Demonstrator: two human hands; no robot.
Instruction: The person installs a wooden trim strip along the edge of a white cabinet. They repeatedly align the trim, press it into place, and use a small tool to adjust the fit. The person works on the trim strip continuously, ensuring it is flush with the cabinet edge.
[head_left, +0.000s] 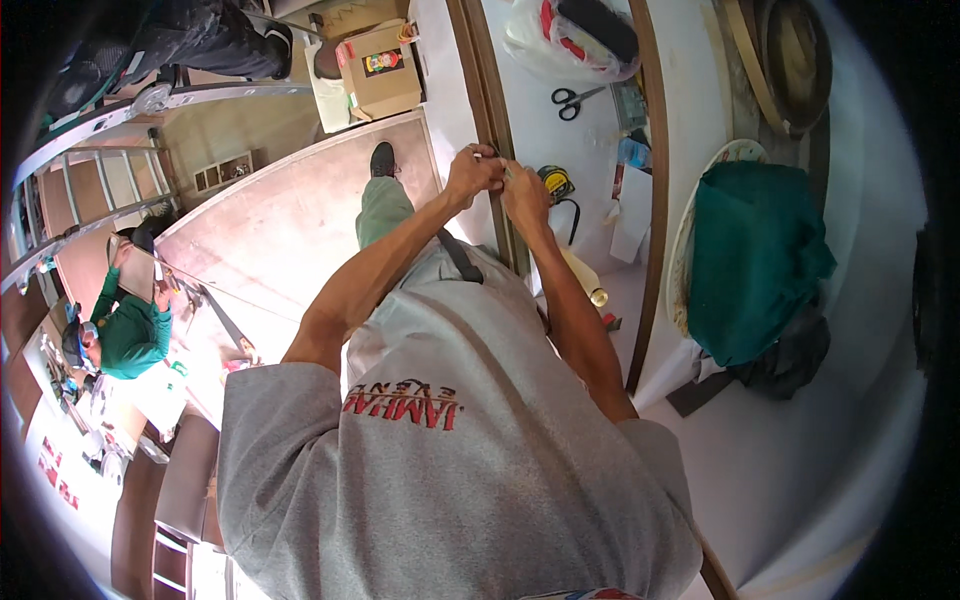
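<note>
Left hand point(473, 176): fingers pinched, can't tell on what
Right hand point(525, 192): same, just beside it
Brown strip point(482, 75): upper centre, under my hands
Tape measure point(556, 181): just right, could get knocked if I slip

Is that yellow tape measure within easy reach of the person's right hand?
Probably yes: the tape measure appears just beside the right hand, with nothing visible between them, though depth is uncertain.

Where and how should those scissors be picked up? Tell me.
Take the scissors by the black handle loops, probably coming from the left: they lie with the loops leftward and the blades pointing right.
</note>
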